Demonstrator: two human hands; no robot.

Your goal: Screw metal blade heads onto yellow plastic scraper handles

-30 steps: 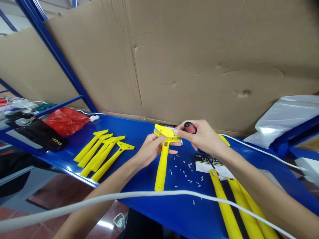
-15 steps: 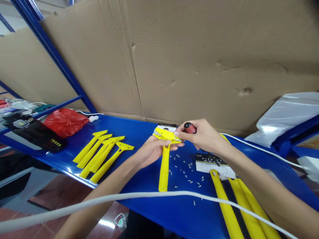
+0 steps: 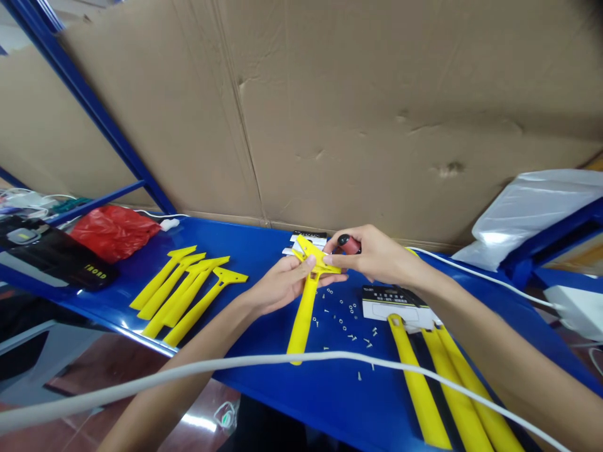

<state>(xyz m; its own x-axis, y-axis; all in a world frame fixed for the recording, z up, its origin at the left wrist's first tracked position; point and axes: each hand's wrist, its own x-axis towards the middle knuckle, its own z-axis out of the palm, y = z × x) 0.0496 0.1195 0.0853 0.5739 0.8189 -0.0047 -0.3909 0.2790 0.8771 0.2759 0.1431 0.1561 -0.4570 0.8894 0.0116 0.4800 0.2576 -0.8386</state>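
My left hand is closed around the head of a yellow scraper, its thumb pressing on the top; the scraper's handle points down toward the table's front edge. A yellow cover plate lies at an angle across that head. My right hand pinches the plate's right end between thumb and finger. Tucked in the same hand is a screwdriver with a red and black handle; its tip is hidden. Small screws and nuts lie scattered on the blue table just below the hands.
Several yellow scraper handles lie on the left. More yellow scrapers and a printed card are at right. A white cable crosses the near foreground. A red bag and black case stand far left; cardboard walls the back.
The cover plate has turned on the scraper head and sits more steeply tilted. The scraper's handle end has swung a little left. The whole view has shifted slightly.
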